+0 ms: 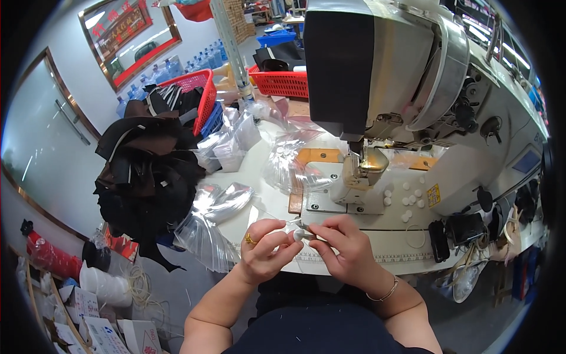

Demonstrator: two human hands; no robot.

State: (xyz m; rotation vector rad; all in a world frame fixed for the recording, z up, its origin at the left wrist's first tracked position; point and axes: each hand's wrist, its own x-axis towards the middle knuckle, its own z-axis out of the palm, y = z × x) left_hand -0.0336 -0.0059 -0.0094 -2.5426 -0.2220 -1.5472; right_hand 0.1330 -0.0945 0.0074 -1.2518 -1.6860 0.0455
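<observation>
Both my hands meet above the near edge of the white sewing machine table [277, 206]. My left hand [265, 251], with a ring on one finger, is closed in a pinch on a small white piece [299, 234]. Between the fingers of my right hand [348, 248] is a small grey metal tool [311, 234], which looks like thread snips; its tip touches or nearly touches the white piece. Fingers partly cover both. Just beyond my hands stands a post-bed sewing machine [401, 65], its needle area above the metal post [356, 186].
Clear plastic pieces [227, 197] lie left of my hands. Small white discs [407, 202] are scattered right of the post. Black scraps [147, 183] pile up at the left, beside a red basket [206, 97]. A ruler strip [407, 258] follows the table's near edge. Dark boxes [463, 227] sit at right.
</observation>
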